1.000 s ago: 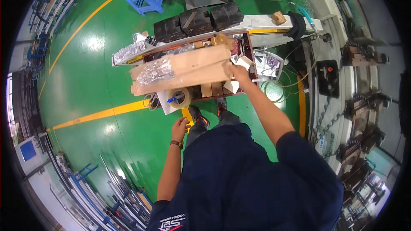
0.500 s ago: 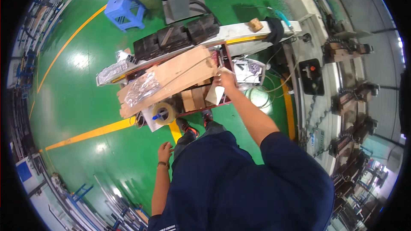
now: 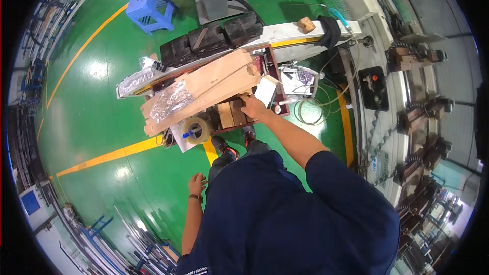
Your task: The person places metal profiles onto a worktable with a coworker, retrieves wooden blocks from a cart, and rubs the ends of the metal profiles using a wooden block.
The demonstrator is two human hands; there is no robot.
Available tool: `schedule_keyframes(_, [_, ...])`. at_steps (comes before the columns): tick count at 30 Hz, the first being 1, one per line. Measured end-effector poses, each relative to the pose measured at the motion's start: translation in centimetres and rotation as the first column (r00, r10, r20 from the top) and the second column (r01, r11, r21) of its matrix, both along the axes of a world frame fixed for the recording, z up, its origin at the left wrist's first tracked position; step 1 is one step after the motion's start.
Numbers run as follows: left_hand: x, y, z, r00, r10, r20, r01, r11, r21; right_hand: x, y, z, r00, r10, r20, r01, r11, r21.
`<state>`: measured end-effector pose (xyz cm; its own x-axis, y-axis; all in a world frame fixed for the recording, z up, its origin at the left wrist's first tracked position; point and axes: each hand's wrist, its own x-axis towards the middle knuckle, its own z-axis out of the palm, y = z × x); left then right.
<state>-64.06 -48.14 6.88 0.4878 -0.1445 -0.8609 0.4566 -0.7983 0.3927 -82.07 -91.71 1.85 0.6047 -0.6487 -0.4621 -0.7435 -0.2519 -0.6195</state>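
Observation:
My right hand (image 3: 253, 107) reaches into a dark red tray (image 3: 276, 69), at the lower right edge of long flat cardboard pieces (image 3: 219, 79). Its fingers are drawn together beside the wooden blocks (image 3: 231, 113); what they hold, if anything, is hidden. A white-and-tan card (image 3: 266, 91) leans in the tray just right of this hand. Down by my leg hangs my left hand (image 3: 197, 184), empty, its fingers loosely bent and apart. A crumpled clear plastic bag (image 3: 173, 103) lies on the cardboard. Near the tray's front left corner sits a roll of tape (image 3: 197, 130) with a blue piece in it.
Dark blocks (image 3: 206, 40) line a pale beam (image 3: 285, 33) behind the tray. A small wooden block (image 3: 306, 24) and a black cloth (image 3: 330, 30) rest on that beam. Coiled hose (image 3: 311, 112) lies at the right, beside a long machine (image 3: 382, 122). A blue stool (image 3: 149, 9) stands far left.
My right hand has let go of the white-and-tan card, which now rests at the tray's right side. The hand has moved left and nearer, to the wooden blocks. My left hand stays hanging.

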Motion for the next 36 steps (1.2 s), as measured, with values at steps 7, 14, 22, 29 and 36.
schedule_keyframes(7, [0.1, 1.2, 0.2, 0.999, 0.048, 0.008, -0.048, 0.999, -0.005, 1.3, 0.9, 3.7, 1.000, 0.025, 0.010, -0.025, 0.999, -0.039])
schedule_keyframes(14, [-1.4, 2.3, -0.2, 0.997, 0.058, 0.054, -0.059, 0.998, 0.010, 4.8, 2.3, 6.7, 0.980, 0.028, -0.198, -0.054, 0.990, -0.130])
schedule_keyframes(22, [-1.4, 3.0, 0.7, 0.989, 0.124, 0.082, -0.120, 0.992, -0.048, 5.7, 2.2, 4.7, 0.991, 0.002, -0.137, -0.022, 0.989, -0.145])
schedule_keyframes(29, [-3.9, 8.0, -0.2, 0.949, 0.289, 0.127, -0.278, 0.955, -0.101, -1.6, 3.7, 7.7, 0.962, -0.240, 0.130, 0.259, 0.954, -0.152])
schedule_keyframes(36, [-8.5, 19.3, -1.7, 0.863, 0.501, 0.066, -0.485, 0.858, -0.166, 2.7, 9.1, 14.3, 0.914, -0.158, 0.374, 0.174, 0.985, -0.009])
